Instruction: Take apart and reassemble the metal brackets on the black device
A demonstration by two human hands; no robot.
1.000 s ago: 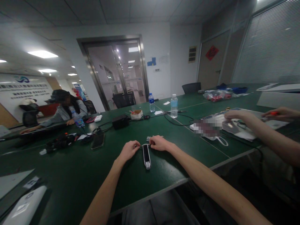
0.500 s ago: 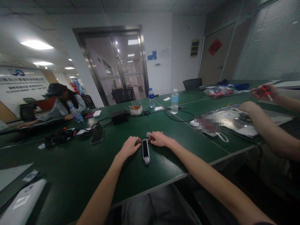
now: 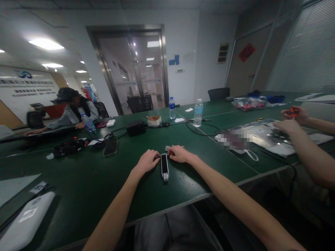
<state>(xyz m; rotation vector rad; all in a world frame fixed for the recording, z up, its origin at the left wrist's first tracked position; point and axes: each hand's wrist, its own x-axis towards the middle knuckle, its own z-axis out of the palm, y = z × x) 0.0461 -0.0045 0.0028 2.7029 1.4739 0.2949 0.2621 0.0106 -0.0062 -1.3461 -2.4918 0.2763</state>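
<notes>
A slim black-and-silver handheld device (image 3: 164,167) lies flat on the green table (image 3: 86,184), its long axis pointing toward me. My left hand (image 3: 148,161) rests curled at the device's far left end, fingers pinched against it. My right hand (image 3: 178,154) is curled at the far right end, fingertips touching the same end. Just beyond my fingers lies a small grey metal part (image 3: 167,148). What my fingertips pinch is too small to see.
A co-worker's arms (image 3: 300,139) work over a white tray (image 3: 261,136) at right, one hand holding a red tool (image 3: 293,111). Two water bottles (image 3: 198,112), a black power brick (image 3: 135,128), cables and a small box (image 3: 154,120) lie farther back. Another person sits far left (image 3: 70,115).
My hands stay at the device's far end; the view has shifted slightly. The co-worker's hand with the red tool has moved across the tray.
</notes>
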